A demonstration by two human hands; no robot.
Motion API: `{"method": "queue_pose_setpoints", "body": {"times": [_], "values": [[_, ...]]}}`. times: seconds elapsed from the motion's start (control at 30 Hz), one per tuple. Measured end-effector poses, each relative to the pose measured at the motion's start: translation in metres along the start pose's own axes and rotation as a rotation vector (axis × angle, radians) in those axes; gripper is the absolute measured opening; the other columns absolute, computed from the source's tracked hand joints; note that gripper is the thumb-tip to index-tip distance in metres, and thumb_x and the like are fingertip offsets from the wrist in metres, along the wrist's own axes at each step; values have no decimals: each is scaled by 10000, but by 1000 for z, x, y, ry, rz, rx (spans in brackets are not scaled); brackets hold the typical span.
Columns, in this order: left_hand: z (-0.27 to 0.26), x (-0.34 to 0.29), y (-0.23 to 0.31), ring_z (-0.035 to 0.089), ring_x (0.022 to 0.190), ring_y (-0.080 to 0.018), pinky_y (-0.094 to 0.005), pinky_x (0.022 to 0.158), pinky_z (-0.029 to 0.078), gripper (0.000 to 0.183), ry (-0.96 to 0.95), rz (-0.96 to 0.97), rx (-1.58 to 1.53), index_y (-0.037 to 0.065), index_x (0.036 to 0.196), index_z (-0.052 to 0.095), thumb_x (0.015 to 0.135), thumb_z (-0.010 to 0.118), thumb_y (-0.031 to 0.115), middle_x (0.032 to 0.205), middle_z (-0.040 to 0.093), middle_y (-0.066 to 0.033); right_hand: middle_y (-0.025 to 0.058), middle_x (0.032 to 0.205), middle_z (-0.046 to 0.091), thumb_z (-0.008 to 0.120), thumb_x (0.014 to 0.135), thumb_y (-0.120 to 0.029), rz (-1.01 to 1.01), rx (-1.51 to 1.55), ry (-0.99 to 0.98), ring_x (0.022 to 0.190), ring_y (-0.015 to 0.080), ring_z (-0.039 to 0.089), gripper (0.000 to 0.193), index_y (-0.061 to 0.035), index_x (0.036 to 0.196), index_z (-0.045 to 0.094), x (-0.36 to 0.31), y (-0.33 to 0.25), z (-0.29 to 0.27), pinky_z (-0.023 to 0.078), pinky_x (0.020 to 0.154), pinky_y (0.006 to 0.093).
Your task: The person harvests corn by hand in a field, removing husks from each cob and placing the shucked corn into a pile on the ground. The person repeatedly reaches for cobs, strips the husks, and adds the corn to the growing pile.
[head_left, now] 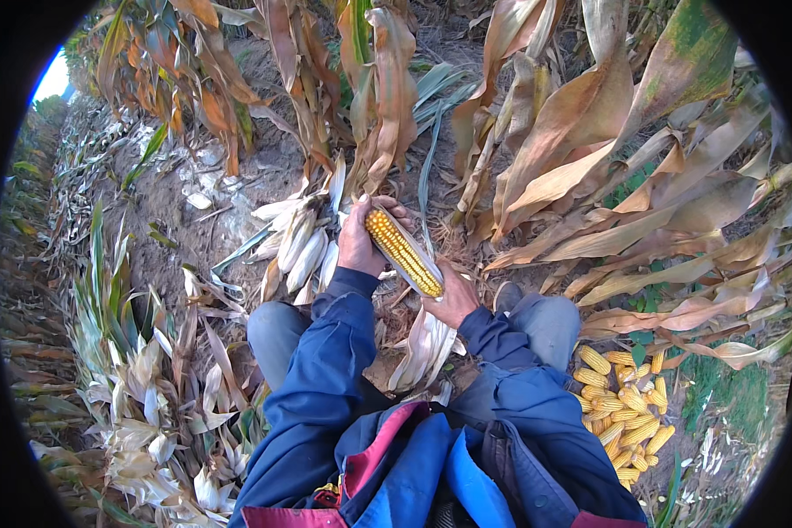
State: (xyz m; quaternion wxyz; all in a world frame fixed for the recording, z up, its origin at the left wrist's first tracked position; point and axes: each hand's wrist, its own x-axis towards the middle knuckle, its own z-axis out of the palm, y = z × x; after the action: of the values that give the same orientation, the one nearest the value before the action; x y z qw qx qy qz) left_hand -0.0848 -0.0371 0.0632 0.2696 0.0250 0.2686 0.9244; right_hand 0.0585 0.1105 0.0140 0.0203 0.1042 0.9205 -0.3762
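My left hand (pixel 358 239) grips the far tip of a yellow corn cob (pixel 404 253) that lies bare of husk between my hands. My right hand (pixel 453 302) holds the cob's near end, where pale husk leaves (pixel 425 348) hang down between my knees. Both arms wear blue sleeves. I am crouched on the soil among dry corn stalks.
A pile of husked yellow cobs (pixel 623 412) lies on the ground by my right knee. Unhusked pale ears (pixel 301 239) lie just left of my left hand. Dry brown stalks and leaves (pixel 581 132) stand ahead and right; stripped husks (pixel 158 414) cover the ground on the left.
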Motion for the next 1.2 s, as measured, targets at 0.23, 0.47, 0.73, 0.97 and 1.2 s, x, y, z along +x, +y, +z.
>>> {"method": "queue_pose_setpoints", "body": {"times": [0.23, 0.47, 0.73, 0.97, 1.2], "values": [[14, -12, 5, 674, 829, -310, -418, 779, 561, 379, -169, -30, 91, -38, 924, 603, 1007, 467, 306, 873, 662, -188, 228, 1094, 675, 835, 695, -231, -90, 160, 57, 1031, 367, 669, 761, -23, 1332, 476, 1, 18, 5, 523, 889, 414], [24, -19, -20, 612, 725, -256, -440, 792, 540, 346, -139, -145, -113, 85, 826, 492, 1038, 475, 358, 744, 561, -69, 174, 1319, 571, 830, 726, -138, -212, 467, 170, 1255, 241, 534, 769, -27, 1396, 470, 14, 35, 21, 410, 1067, 364], [-1, -1, -17, 369, 547, -125, -307, 538, 408, 333, 356, 264, 15, 136, 801, 434, 1054, 442, 353, 625, 356, 28, 225, 1427, 391, 814, 705, -234, -383, -39, 473, 1310, 399, 426, 919, -20, 1465, 344, 1, -4, -1, 353, 1115, 459], [11, -16, -51, 387, 518, -151, -349, 599, 484, 341, 370, 99, -119, 120, 817, 439, 1050, 440, 369, 628, 387, -2, 114, 1095, 631, 700, 927, -256, -213, 848, 526, 1015, 176, 607, 525, 29, 1305, 473, 12, -23, 42, 487, 903, 318], [-51, -3, -1, 298, 411, -92, -282, 364, 241, 410, 482, 120, 125, 152, 744, 439, 1005, 521, 458, 541, 337, 46, 93, 989, 651, 644, 948, -413, 84, 1309, 877, 858, 196, 642, 457, 12, 1105, 581, 41, 54, -40, 534, 792, 342]]}}
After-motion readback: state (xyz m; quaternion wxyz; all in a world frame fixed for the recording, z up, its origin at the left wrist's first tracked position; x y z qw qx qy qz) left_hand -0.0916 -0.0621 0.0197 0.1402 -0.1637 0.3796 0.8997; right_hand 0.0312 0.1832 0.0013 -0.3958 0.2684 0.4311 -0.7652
